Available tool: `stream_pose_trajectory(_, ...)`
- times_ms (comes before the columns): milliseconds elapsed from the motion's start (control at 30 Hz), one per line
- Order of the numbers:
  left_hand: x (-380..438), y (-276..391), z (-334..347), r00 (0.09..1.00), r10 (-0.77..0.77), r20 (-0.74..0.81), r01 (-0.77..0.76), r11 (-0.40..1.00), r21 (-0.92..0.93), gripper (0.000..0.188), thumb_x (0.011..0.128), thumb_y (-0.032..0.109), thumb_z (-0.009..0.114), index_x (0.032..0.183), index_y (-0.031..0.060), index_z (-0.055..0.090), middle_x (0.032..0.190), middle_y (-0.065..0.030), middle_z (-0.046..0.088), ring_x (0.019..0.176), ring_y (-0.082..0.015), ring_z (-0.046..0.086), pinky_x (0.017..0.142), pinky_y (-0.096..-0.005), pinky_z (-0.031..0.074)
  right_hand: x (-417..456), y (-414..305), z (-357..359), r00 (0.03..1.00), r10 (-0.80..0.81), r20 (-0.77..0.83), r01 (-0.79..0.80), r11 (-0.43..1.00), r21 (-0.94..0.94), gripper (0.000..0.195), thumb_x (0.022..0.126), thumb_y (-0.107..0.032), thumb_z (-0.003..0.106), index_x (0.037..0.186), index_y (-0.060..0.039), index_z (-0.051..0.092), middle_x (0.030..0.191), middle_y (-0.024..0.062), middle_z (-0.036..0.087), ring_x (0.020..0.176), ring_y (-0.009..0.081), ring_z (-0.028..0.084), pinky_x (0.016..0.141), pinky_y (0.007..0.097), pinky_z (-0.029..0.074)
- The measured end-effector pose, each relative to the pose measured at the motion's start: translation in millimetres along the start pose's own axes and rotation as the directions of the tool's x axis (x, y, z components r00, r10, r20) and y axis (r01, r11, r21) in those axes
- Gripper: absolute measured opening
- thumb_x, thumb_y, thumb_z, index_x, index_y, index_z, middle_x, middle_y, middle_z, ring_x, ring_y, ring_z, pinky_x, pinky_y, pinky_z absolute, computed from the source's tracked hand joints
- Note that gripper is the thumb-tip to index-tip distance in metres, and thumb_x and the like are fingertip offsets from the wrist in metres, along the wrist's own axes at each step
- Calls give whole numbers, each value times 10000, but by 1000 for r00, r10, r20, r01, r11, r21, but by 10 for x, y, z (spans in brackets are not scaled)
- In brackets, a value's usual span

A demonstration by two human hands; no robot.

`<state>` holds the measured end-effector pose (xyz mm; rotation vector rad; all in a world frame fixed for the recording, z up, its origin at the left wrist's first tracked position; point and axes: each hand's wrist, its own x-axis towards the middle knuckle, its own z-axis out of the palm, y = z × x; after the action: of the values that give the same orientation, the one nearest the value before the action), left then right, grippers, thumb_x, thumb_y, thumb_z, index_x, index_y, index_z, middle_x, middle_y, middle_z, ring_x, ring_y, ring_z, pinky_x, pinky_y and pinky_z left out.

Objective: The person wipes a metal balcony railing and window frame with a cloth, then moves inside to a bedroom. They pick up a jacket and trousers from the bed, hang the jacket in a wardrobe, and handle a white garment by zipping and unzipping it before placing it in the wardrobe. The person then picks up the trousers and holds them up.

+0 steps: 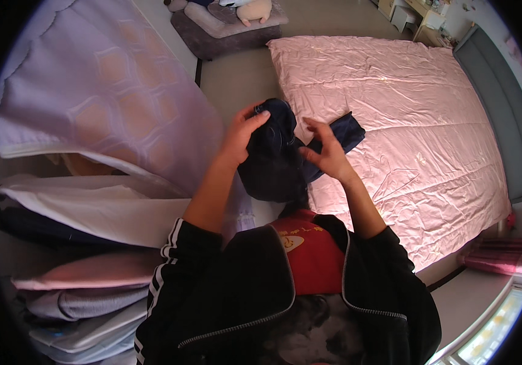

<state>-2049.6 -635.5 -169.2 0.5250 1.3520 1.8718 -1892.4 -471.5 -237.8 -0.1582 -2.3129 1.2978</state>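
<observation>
A dark navy garment with pale stitching, perhaps jeans (272,171), hangs bunched in front of me beside the bed's near left corner. My left hand (241,132) grips its upper left edge, thumb on top of the fabric. At its right side is my right hand (327,150), with thumb and index finger spread apart; the other fingers are partly hidden, and whether they hold cloth cannot be told. Part of the dark cloth (350,130) extends past that hand over the pink quilt (393,100). A thin wire hanger (395,180) lies on the quilt, right of my right forearm.
Clothes hang at the left, among them a white garment (105,196) and a pink one (92,269), below a lilac patterned cloth (151,96). A grey sofa (229,39) with soft toys stands beyond. The bed has a grey headboard (498,114). A window (493,333) is at lower right.
</observation>
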Motion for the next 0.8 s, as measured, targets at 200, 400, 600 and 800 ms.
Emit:
stream_pose_trajectory(200, -141, 415, 287, 943, 217, 254, -205, 976, -72, 397, 811, 78, 517, 1189, -36, 556, 1118, -109, 615, 1025, -196, 597, 919, -300, 465, -130, -64, 240, 995, 76, 59, -83, 989, 125, 475, 811, -143, 685, 1230, -10, 509, 1060, 212, 612, 987, 292, 607, 843, 345, 473)
stream_pose_trajectory(400, -98, 810, 187, 883, 420, 209, -466, 734, 494, 356, 756, -34, 517, 1085, 39, 631, 1020, -52, 630, 940, -170, 607, 868, -277, 467, 281, 40, -643, 995, 86, -49, -84, 996, 37, 235, 849, -119, 658, 1035, 22, 628, 889, 162, 676, 801, 162, 616, 734, 315, 490)
stream_pose_trajectory(600, 96, 674, 106, 661, 636, 398, -519, 4, 855, 308, 804, -28, 491, 1055, 94, 622, 830, -63, 609, 777, -188, 626, 695, -289, 494, 813, -814, -1755, 971, -226, -73, 183, 909, -375, 298, 751, 6, 653, 1048, -6, 643, 949, 155, 685, 892, 232, 659, 810, 305, 490)
stream_pose_trajectory(800, 297, 812, 144, 770, 607, 197, -559, 492, 668, 231, 856, 37, 537, 1073, 60, 613, 792, -41, 622, 685, -124, 613, 638, -275, 494, 1116, -1531, -2182, 913, -400, -84, 260, 727, -635, 331, 732, -4, 589, 1052, -55, 654, 977, 166, 677, 897, 325, 658, 808, 353, 503)
